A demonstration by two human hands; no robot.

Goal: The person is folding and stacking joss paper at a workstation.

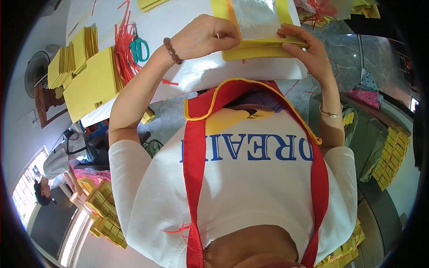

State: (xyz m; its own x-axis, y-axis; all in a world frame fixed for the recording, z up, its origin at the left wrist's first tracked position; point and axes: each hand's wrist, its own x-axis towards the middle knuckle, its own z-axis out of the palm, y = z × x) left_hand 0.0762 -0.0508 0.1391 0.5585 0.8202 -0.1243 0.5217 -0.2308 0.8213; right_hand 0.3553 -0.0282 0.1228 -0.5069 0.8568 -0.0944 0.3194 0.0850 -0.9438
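Note:
A stack of yellow paper sheets (254,54) lies near the table's front edge, with a shiny silver panel (257,18) on its top sheet. Its near edge is lifted and folded over in layers. My right hand (308,49) pinches the right end of this folded edge between thumb and fingers. At the left end, my left hand (208,38) is closed, its curled fingers against the paper; what they hold, if anything, I cannot make out. Left of my left wrist lie teal-handled scissors (139,49) beside a bundle of red ties (123,49).
Yellow paper stacks (91,82) stand on the left of the white table (178,85). A fan (38,73) is beyond them. Tied yellow bundles (393,156) are piled at the right, others (105,210) at the lower left near another person (65,156).

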